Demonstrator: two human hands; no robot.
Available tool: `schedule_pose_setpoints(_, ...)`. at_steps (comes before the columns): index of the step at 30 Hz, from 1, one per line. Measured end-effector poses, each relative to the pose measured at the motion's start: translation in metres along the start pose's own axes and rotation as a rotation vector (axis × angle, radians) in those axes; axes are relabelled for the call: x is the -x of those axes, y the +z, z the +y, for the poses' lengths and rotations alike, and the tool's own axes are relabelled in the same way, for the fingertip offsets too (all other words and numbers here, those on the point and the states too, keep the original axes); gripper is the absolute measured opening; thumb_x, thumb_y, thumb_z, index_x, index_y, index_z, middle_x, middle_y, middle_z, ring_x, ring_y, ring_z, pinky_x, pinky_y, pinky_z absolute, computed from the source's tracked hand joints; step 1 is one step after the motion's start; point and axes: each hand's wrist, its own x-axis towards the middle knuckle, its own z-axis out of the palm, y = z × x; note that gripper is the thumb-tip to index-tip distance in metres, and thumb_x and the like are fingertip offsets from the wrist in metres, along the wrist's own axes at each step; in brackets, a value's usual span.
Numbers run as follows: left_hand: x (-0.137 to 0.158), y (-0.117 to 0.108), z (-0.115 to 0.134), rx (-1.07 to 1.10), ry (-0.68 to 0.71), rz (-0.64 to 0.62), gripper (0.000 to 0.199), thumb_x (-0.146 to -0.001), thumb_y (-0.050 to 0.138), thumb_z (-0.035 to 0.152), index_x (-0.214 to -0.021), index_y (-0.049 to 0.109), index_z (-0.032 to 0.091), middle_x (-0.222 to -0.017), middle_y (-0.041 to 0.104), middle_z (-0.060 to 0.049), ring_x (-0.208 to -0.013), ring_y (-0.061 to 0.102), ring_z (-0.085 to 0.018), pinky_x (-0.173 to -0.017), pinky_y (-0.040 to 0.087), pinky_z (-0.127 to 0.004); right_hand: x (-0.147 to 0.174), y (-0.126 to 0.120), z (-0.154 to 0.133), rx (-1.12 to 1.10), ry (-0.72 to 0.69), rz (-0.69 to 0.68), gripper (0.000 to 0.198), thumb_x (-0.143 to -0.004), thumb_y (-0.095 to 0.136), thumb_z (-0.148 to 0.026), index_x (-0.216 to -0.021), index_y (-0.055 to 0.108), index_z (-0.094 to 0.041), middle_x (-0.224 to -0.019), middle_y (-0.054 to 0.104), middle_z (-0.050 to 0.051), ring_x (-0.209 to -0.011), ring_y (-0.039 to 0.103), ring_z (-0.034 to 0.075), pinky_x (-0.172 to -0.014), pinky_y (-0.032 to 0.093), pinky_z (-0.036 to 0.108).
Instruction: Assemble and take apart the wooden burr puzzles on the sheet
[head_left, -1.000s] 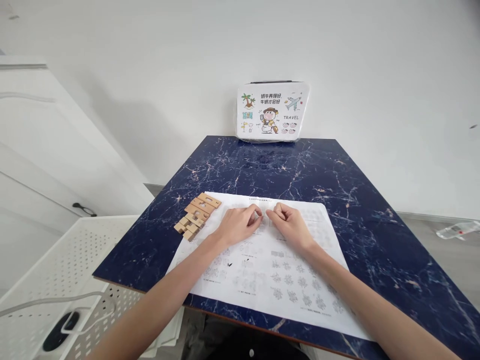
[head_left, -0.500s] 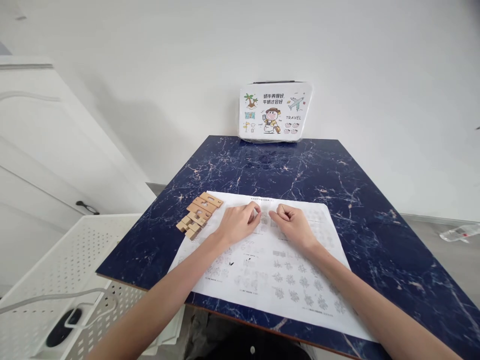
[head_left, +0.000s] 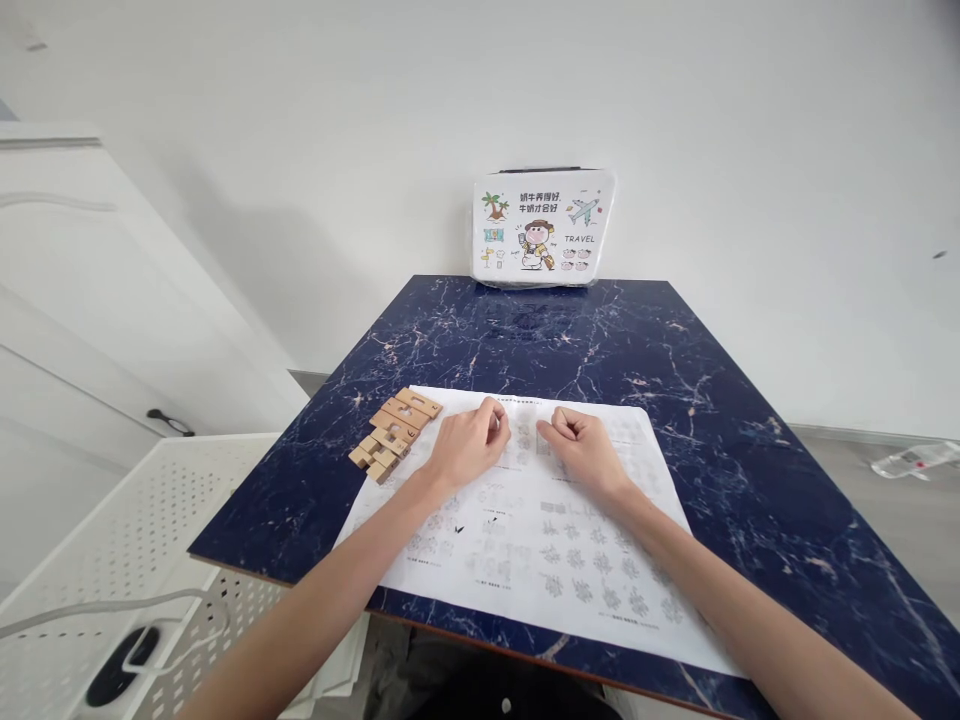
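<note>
A printed paper sheet (head_left: pixel 517 560) with rows of small diagrams lies on the dark blue marbled table (head_left: pixel 525 335). Both hands rest over its upper half, a short gap apart. My left hand (head_left: pixel 469 440) is loosely curled, and nothing shows between its fingers and thumb. My right hand (head_left: pixel 583 445) is a fist with the thumb toward the left hand; no object shows in it. Left of my left hand, several notched wooden blocks (head_left: pixel 401 415) with small black marks lie side by side, overlapping the sheet's left edge.
Against the wall at the table's far edge stands a white cartoon-printed case (head_left: pixel 544 228). A white perforated shelf (head_left: pixel 172 500) at left carries a cable and a dark oval device (head_left: pixel 124 665). On the floor at right lies a clear plastic bottle (head_left: pixel 915 460).
My left hand has shifted slightly left, opening the gap between the hands, and its fingers have curled a little differently. The view has tilted slightly. Blocks and sheet stay in place.
</note>
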Motion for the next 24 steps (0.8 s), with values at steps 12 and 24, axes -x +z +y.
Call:
schedule_pose_setpoints(12,-0.0004,-0.0011,0.0031,0.000,-0.015,-0.026,0.003,-0.090,0.056,0.022,-0.088,0.055,0.023,-0.066,0.068,0.004,-0.057,0.060,-0.015,-0.057,0.035,-0.028,-0.0004,0.0006,0.0009,0.011,0.000,-0.008,0.045,-0.085,0.060,-0.034,-0.066,0.019,-0.026,-0.063,0.021,-0.006,-0.060,0.021,0.012,-0.054,0.020,0.029)
schedule_pose_setpoints(24,-0.0009,-0.0016,0.0050,-0.017,0.001,0.023,0.012,-0.097,0.060,0.034,-0.095,0.055,0.023,-0.080,0.069,0.000,-0.075,0.066,-0.021,-0.071,0.048,-0.033,-0.0017,0.0021,0.0031,0.023,-0.014,-0.016,0.045,-0.085,0.060,-0.035,-0.065,0.020,-0.026,-0.061,0.022,-0.007,-0.058,0.022,0.012,-0.053,0.021,0.029)
